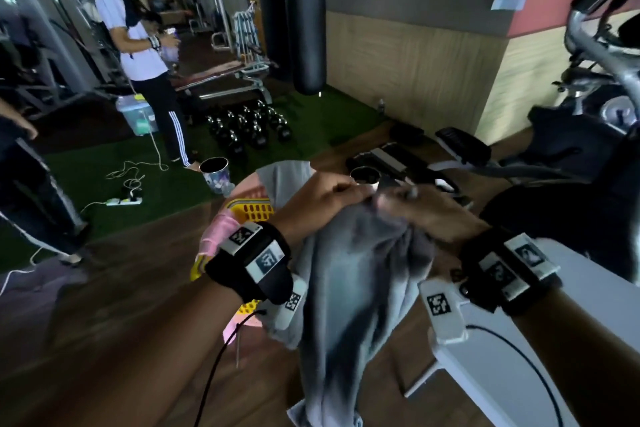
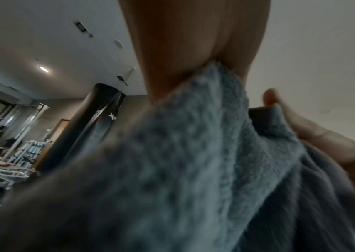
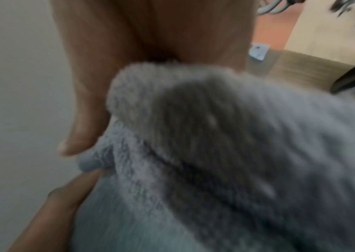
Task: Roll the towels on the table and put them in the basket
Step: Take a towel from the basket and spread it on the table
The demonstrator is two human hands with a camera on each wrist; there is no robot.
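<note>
- Your left hand (image 1: 329, 198) and right hand (image 1: 420, 215) are raised side by side, both pinching the top edge of one grey towel (image 1: 349, 288), fingers curled tight into the cloth.
- The towel hangs down from your two hands, bunched, not rolled.
- One yellow basket (image 1: 256, 211) sits left of the towel, partly behind your left wrist, with pink cloth (image 1: 216, 236) on it.
- One white table (image 1: 588, 284) shows right of the towel.
- Two metal cups (image 1: 214, 172) stand beyond the towel.
</note>
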